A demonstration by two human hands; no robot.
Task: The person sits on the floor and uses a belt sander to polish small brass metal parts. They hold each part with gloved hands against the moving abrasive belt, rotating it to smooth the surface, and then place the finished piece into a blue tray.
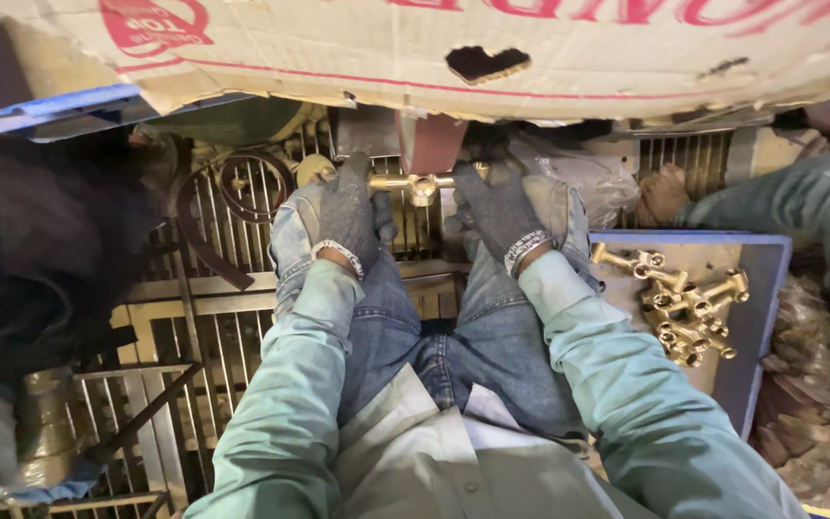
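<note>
Both my hands wear dark grey knit gloves and hold one brass pipe fitting [422,185] between them. My left hand [348,216] grips its left end, my right hand [497,213] its right end. The fitting sits just under a reddish-brown sanding belt [429,142] that hangs below a cardboard sheet [338,48]. My arms rest on my knees in blue jeans.
A blue tray [761,317] at my right carries several more brass fittings [689,308]. A metal grate [213,317] lies under my legs, with loose dark belt loops [242,192] on it at left. Another person's leg in jeans [818,211] is at far right.
</note>
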